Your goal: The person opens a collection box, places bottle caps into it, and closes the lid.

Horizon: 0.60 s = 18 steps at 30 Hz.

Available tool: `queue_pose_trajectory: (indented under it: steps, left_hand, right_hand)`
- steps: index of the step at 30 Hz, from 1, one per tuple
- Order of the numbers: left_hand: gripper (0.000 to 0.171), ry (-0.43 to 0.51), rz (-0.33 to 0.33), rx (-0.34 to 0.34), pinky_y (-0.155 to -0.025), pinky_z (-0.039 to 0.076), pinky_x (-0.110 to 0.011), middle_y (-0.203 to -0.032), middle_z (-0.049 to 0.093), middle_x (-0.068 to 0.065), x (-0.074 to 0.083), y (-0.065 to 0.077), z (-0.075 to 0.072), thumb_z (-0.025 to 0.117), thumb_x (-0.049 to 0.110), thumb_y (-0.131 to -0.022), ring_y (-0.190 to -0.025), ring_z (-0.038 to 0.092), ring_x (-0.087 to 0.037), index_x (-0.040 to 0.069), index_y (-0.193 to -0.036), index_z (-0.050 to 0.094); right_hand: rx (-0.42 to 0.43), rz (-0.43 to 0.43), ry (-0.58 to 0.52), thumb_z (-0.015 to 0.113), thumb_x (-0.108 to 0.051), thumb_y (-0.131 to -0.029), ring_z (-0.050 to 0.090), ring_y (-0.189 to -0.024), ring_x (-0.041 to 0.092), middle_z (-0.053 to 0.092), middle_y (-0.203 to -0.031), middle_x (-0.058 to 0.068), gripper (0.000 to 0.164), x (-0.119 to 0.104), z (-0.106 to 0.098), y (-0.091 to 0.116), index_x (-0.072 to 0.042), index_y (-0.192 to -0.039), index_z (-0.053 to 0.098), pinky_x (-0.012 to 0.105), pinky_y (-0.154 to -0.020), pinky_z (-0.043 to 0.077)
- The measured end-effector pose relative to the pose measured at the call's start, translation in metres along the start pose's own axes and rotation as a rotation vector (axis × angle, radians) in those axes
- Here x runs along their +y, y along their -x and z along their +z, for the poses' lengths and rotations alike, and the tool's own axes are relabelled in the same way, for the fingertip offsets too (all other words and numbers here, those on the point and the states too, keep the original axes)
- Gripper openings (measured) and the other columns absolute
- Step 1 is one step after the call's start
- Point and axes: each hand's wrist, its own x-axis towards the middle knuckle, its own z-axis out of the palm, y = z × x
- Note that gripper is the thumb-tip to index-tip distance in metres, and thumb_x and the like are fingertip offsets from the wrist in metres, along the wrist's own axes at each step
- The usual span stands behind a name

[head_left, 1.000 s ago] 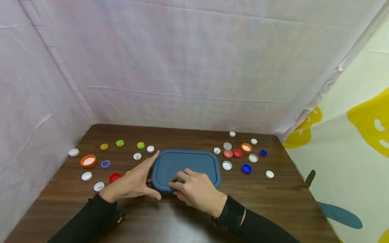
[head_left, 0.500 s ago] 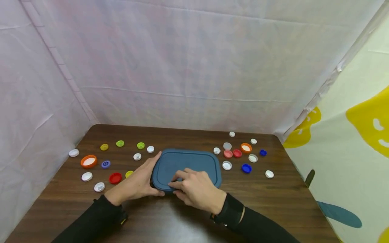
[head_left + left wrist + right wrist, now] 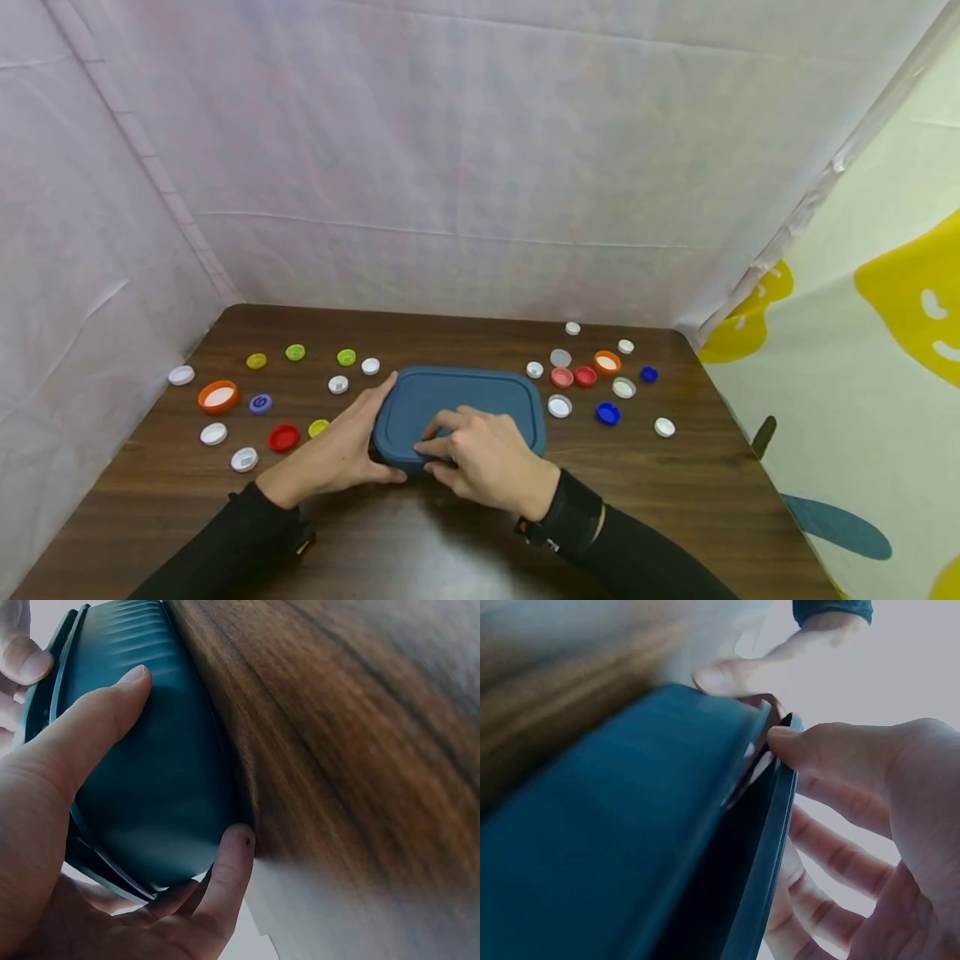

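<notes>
I'm gripping the blue box [image 3: 165, 765] at its L end w/ my L hand [image 3: 339, 450], thumb on the front wall, & pinching its lid [image 3: 457, 393] by the front edge w/ my R hand [image 3: 491, 458], a gap showing under it, the box sitting on the brown table [image 3: 712, 500] btwn scattered caps [image 3: 284, 437].

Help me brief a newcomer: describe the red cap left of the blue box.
On the brown wooden table, find the blue box with the left hand at its left end. Left of that hand lies the red cap, beside a yellow cap. It is the only red one in view left of the box.
</notes>
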Motion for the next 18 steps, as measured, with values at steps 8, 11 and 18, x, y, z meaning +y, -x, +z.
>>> queue_pose_trajectory:
  steps: [8, 11, 18]
  left_hand:
    - [0.15, 0.006, 0.009, 0.0, -0.125, 0.052, -0.073, -0.185, 0.034, -0.034, 0.001, 0.004, -0.001, 0.106, 0.041, -0.086, -0.163, 0.05, -0.055, 0.007, -0.188, 0.001]
    - [0.152, 0.014, 0.031, 0.014, -0.126, 0.05, -0.074, -0.187, 0.03, -0.033, 0.0, 0.004, -0.001, 0.107, 0.038, -0.085, -0.166, 0.047, -0.056, 0.007, -0.187, -0.001]
    - [0.156, 0.044, 0.044, 0.021, -0.109, 0.066, -0.054, -0.182, 0.039, -0.034, 0.0, 0.005, -0.003, 0.107, 0.035, -0.086, -0.149, 0.065, -0.046, 0.004, -0.186, -0.008]
  right_hand:
    - [-0.052, -0.106, 0.143, 0.087, -0.041, -0.107, 0.077, -0.106, 0.008, 0.082, -0.129, -0.01, 0.03, 0.005, -0.022, -0.007, -0.031, -0.135, 0.089, 0.018, -0.072, 0.063]
    - [0.006, -0.137, 0.202, 0.09, -0.041, -0.104, 0.078, -0.103, 0.007, 0.083, -0.122, -0.009, 0.028, 0.006, -0.029, -0.011, -0.028, -0.129, 0.09, 0.02, -0.076, 0.065]
    - [0.135, -0.139, 0.309, 0.096, -0.035, -0.097, 0.079, -0.098, 0.009, 0.082, -0.11, -0.006, 0.025, 0.016, -0.048, -0.023, -0.023, -0.117, 0.089, 0.023, -0.078, 0.067]
